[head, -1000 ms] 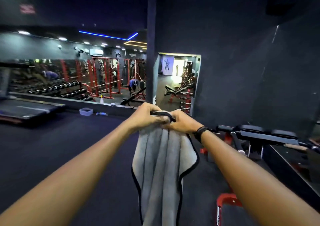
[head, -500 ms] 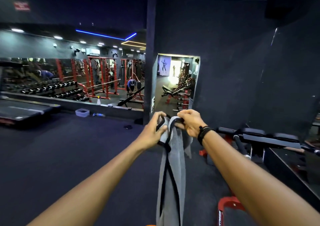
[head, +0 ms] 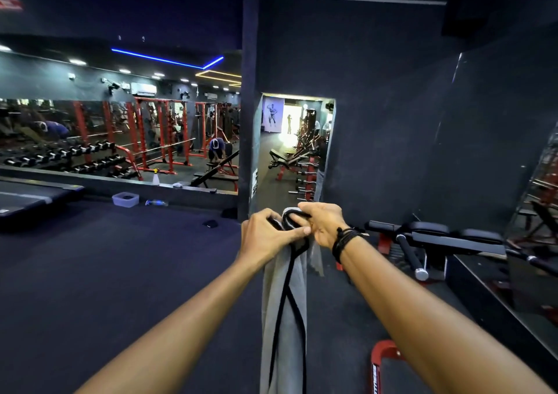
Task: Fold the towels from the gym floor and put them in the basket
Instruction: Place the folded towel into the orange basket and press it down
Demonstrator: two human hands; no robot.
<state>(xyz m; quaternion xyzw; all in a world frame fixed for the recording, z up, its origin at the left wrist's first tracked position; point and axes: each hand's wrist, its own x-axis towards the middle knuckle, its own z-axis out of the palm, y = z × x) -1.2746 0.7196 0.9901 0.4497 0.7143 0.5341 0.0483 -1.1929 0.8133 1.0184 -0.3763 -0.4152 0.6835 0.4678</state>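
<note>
A grey towel (head: 283, 318) with black trim hangs straight down in front of me as a narrow strip, out past the bottom of the frame. My left hand (head: 268, 236) and my right hand (head: 321, 223) meet at its top edge, both pinching the bunched cloth at chest height with arms stretched forward. A black cord bracelet sits on my right wrist. No basket shows in this view.
Dark gym floor (head: 120, 273) spreads left and ahead. A black and red weight bench (head: 434, 236) stands close on the right, with a red frame foot (head: 382, 360) near my right arm. A small plastic tub (head: 125, 199) and a treadmill (head: 27, 194) lie far left by mirrors.
The towel went from a wide hanging sheet to a narrow strip folded lengthwise. My hands parted briefly and are pressed together again at its top.
</note>
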